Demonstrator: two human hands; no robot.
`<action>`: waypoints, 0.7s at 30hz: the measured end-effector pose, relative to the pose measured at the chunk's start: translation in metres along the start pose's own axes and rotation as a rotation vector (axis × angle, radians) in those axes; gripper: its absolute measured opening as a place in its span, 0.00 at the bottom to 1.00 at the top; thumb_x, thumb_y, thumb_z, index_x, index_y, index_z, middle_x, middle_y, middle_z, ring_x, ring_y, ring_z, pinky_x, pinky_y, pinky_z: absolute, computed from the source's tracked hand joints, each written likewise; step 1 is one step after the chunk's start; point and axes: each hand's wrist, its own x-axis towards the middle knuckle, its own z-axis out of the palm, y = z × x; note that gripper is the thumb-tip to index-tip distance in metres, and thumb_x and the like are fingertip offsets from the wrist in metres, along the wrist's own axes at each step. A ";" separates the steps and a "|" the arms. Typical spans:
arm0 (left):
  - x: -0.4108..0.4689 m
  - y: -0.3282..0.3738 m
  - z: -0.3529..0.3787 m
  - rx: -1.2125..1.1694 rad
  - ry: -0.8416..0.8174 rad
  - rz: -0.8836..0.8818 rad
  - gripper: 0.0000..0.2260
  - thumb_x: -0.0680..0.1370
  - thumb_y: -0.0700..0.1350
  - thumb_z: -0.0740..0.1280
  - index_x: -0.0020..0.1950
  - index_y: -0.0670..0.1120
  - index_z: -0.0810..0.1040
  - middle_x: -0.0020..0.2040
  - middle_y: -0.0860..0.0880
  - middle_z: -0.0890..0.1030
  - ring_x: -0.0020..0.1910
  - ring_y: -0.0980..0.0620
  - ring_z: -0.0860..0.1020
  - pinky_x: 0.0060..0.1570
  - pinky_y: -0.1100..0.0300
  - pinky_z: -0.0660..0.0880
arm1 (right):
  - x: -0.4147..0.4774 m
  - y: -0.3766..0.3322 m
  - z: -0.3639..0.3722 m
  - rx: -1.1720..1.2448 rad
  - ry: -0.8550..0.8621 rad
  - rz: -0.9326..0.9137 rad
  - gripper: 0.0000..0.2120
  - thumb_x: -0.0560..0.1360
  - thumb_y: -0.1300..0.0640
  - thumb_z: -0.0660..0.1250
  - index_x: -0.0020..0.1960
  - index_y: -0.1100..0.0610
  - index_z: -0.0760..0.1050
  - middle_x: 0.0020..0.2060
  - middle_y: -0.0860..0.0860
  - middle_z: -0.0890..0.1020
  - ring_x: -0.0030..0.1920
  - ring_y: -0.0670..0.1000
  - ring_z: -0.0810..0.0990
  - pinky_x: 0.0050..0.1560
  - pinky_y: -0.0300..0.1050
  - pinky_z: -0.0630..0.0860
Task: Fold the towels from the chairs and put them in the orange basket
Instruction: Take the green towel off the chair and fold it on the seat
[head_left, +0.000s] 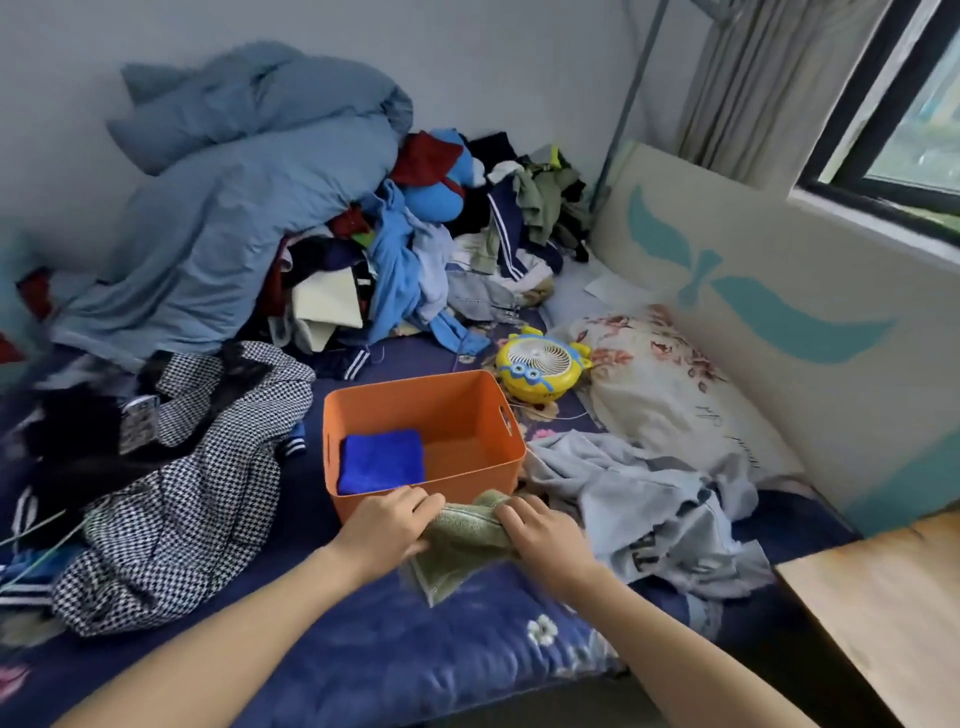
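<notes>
An orange basket (467, 410) stands on the bed in the middle of the view. A folded blue towel (382, 460) lies inside it at the left. Just in front of the basket's near wall, a folded green towel (460, 545) is held between both hands. My left hand (387, 527) grips its left edge with curled fingers. My right hand (540, 535) grips its right edge. The towel's lower corner hangs down toward the dark floral bedsheet (395, 649).
A houndstooth garment (192, 499) lies left of the basket, a grey shirt (639, 504) to the right. Behind are a yellow fan (540, 366), a floral pillow (670, 389), a clothes heap (441, 260) and a blue duvet (234, 197). A wooden tabletop (883, 613) sits at right.
</notes>
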 end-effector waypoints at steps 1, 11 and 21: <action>0.003 -0.015 0.006 0.001 -0.003 -0.023 0.39 0.46 0.51 0.83 0.50 0.46 0.68 0.35 0.51 0.79 0.31 0.54 0.79 0.24 0.64 0.75 | 0.018 0.006 0.009 0.009 -0.012 -0.020 0.27 0.52 0.58 0.78 0.47 0.55 0.69 0.37 0.48 0.79 0.35 0.51 0.79 0.20 0.40 0.71; 0.093 -0.131 0.027 -0.025 0.135 -0.055 0.35 0.52 0.49 0.82 0.52 0.47 0.69 0.38 0.50 0.80 0.34 0.52 0.79 0.23 0.64 0.74 | 0.149 0.076 0.028 0.060 0.049 -0.016 0.15 0.62 0.54 0.64 0.49 0.55 0.72 0.42 0.50 0.82 0.38 0.52 0.81 0.26 0.38 0.75; 0.147 -0.184 0.093 -0.099 -0.032 -0.116 0.31 0.53 0.50 0.80 0.49 0.49 0.69 0.36 0.53 0.79 0.31 0.54 0.78 0.19 0.64 0.72 | 0.203 0.123 0.077 0.036 -0.203 0.034 0.25 0.51 0.52 0.80 0.45 0.53 0.75 0.36 0.47 0.80 0.35 0.49 0.80 0.22 0.37 0.72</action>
